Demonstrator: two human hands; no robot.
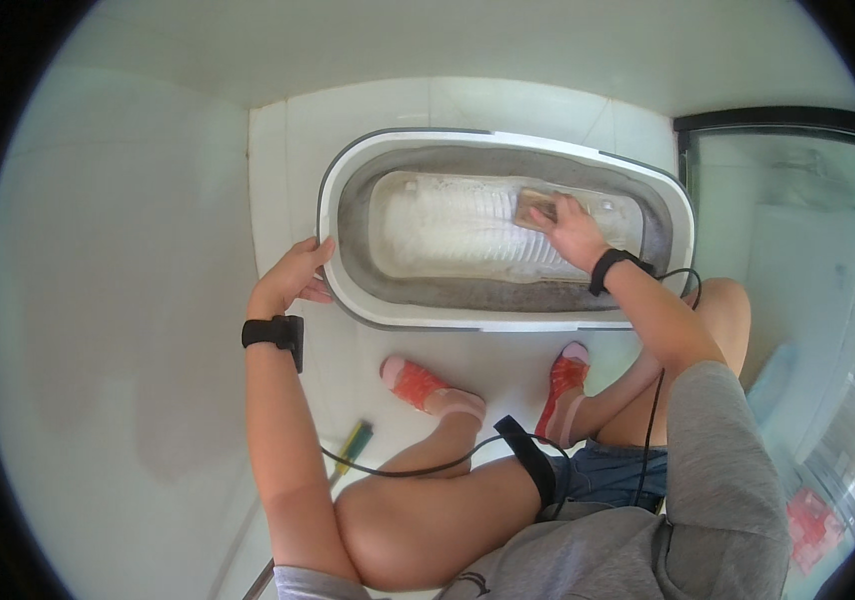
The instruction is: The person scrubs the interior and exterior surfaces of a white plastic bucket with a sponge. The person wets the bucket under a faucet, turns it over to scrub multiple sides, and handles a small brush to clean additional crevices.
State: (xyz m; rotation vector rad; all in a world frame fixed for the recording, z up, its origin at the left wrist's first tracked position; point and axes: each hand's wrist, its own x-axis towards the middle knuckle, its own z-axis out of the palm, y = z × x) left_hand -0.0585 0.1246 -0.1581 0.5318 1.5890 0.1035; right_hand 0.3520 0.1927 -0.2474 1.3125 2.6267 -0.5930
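Observation:
An oval plastic tub (499, 320) with a white rim and greyish, stained inner walls stands on the pale tiled floor. Inside it, the light bottom (427, 225) has raised ridges and a whitish, wet or foamy look. My right hand (576, 231) reaches into the tub, its fingers closed on a brownish block-shaped scrubber (532, 208) that rests against the ridges; whether it is a brush or a sponge I cannot tell. My left hand (298, 274) grips the tub's left end, thumb over the rim and fingers outside. Black bands circle both wrists.
Pale walls (112, 285) rise to the left and behind the tub. A black-framed glass panel (787, 180) stands at the right. My feet in red and pink sandals (416, 381) are close before the tub. A green and yellow brush head (356, 442) lies at lower left; a black cable (412, 473) crosses my leg.

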